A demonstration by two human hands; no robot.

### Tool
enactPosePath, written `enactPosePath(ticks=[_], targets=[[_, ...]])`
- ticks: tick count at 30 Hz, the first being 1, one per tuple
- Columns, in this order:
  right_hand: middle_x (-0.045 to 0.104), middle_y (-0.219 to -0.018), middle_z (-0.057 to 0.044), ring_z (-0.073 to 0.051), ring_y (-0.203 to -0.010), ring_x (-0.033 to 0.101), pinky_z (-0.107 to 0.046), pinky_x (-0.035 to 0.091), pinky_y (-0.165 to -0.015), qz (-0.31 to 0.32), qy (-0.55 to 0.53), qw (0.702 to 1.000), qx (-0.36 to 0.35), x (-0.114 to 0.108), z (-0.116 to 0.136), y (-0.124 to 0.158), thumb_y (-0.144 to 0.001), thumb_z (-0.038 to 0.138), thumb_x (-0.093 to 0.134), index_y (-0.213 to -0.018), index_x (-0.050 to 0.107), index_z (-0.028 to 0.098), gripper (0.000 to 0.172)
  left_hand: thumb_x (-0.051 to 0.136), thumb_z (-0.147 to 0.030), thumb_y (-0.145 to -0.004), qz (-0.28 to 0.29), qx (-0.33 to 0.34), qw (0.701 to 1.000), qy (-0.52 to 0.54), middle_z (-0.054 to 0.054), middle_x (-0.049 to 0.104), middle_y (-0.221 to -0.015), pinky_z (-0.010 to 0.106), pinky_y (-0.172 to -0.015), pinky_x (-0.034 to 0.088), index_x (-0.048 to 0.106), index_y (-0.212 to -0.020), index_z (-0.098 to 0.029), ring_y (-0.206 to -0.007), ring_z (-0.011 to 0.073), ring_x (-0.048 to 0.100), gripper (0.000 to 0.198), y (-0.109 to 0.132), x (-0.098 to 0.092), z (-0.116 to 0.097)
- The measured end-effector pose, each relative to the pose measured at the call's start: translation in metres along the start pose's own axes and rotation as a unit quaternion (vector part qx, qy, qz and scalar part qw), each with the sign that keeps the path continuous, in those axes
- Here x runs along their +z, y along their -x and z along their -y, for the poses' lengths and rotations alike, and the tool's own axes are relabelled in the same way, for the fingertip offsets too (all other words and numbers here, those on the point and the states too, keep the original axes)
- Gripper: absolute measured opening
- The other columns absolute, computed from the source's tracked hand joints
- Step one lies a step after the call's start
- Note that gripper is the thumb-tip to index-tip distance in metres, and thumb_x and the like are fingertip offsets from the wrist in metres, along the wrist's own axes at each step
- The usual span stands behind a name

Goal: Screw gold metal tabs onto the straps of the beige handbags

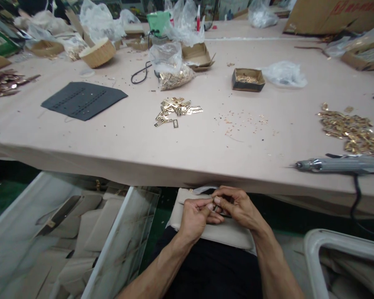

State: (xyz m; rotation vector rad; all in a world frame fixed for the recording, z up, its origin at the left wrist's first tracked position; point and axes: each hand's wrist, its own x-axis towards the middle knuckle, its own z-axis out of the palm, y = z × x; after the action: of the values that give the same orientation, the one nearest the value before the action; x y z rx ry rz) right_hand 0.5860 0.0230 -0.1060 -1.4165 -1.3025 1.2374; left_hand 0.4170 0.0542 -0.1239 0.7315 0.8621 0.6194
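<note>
A cream-coloured bag (230,236) lies flat across my lap, against the table's front edge. Over it, my left hand (195,218) and my right hand (235,203) meet, fingertips pinched together on a small metal fitting (215,207). Fingers cover most of that fitting, so its exact shape is hidden. At the bag's top edge a small gold piece of hardware (191,190) shows. On the table ahead lie a pile of gold rectangular metal plates (174,110) and a scatter of tiny screw-like bits (243,122).
An electric screwdriver (333,165) lies at the right, below a heap of gold hardware (352,128). A small box (248,79), a plastic bag of metal parts (176,77) and a dark sheet (84,99) are farther back. Bins (112,241) with cream bags flank me.
</note>
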Motion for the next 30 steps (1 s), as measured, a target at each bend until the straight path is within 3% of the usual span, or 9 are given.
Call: enactPosePath(ticks=[6, 13, 19, 30], targets=[[0.061, -0.083, -0.002, -0.011, -0.061, 0.053, -0.023, 0.042, -0.054, 0.031, -0.11, 0.993, 0.027, -0.005, -0.018, -0.001, -0.093, 0.036, 0.069, -0.101, 0.074, 0.017, 0.021, 0.079, -0.032, -0.079, 0.034, -0.015, 0.999, -0.004, 0.015, 0.077, -0.086, 0.024, -0.064, 0.064, 0.078, -0.095, -0.005, -0.069, 0.0236, 0.077, 0.031, 0.001, -0.005, -0.001], [0.06, -0.087, -0.003, -0.01, -0.061, 0.053, -0.022, 0.042, -0.053, 0.038, -0.116, 0.992, 0.021, -0.003, -0.019, -0.001, -0.093, 0.038, 0.069, -0.101, 0.075, 0.018, 0.022, 0.082, -0.034, -0.076, 0.027, -0.019, 0.999, 0.006, 0.017, 0.078, -0.088, 0.025, -0.063, 0.064, 0.078, -0.098, -0.005, -0.069, 0.0249, 0.078, 0.037, 0.001, -0.006, 0.001], [0.059, -0.088, -0.003, -0.01, -0.061, 0.055, -0.022, 0.042, -0.052, 0.038, -0.13, 0.991, 0.013, -0.003, -0.021, 0.0, -0.092, 0.036, 0.071, -0.102, 0.076, 0.019, 0.02, 0.088, -0.042, -0.069, 0.011, -0.038, 0.999, 0.016, 0.016, 0.077, -0.083, 0.029, -0.066, 0.065, 0.078, -0.087, -0.004, -0.069, 0.0265, 0.078, 0.044, 0.003, -0.006, 0.002], [0.06, -0.083, -0.002, -0.01, -0.058, 0.052, -0.022, 0.042, -0.05, 0.031, -0.132, 0.99, 0.022, -0.001, -0.006, 0.001, -0.089, 0.039, 0.073, -0.098, 0.077, 0.018, 0.023, 0.089, -0.032, -0.064, 0.013, -0.071, 0.996, 0.045, 0.018, 0.078, -0.084, 0.03, -0.07, 0.063, 0.079, -0.086, -0.003, -0.073, 0.0285, 0.078, 0.038, 0.006, -0.005, -0.007]])
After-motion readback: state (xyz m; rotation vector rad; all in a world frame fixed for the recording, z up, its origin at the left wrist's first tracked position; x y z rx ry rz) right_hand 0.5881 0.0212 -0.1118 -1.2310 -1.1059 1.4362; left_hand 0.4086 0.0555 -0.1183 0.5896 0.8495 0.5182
